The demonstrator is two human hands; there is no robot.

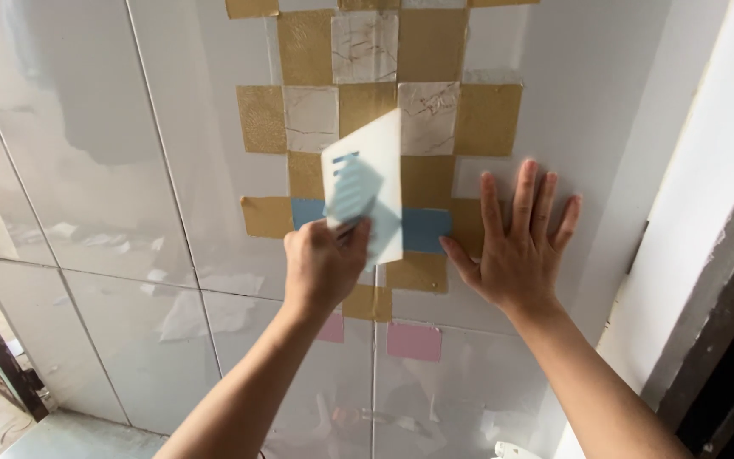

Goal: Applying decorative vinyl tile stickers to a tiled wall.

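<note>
A: Left hand (323,263) clenched on a white backing sheet (365,189), pinched at its lower left edge. Sheet held just in front of the wall (112,170), partly curled away, blue print showing through.

B: Right hand (516,246)?

A: Flat, fingers spread, grasping nothing. Pressed against the wall, right of the sheet, over the edge of a gold sticker (469,223).

B: Progress?

A: Checkered patch of gold (431,42) and marble (365,47) square stickers already up, filling the centre top. Blue strip (425,229) running across the lower row, behind the sheet, part hidden. Below it, more gold squares (418,272), then two pink squares (414,340), lowest of all.

B: Left to cover?

A: Plenty, by the look. Glossy tiles bare at far left, below the pink, and right of the patch. Patch edge stepped, not squared off. Judging by the sheet half peeled, one more square mid-application.

B: Surroundings?

A: Dark door frame (724,340) at right. Floor (70,438) at lower left.
</note>
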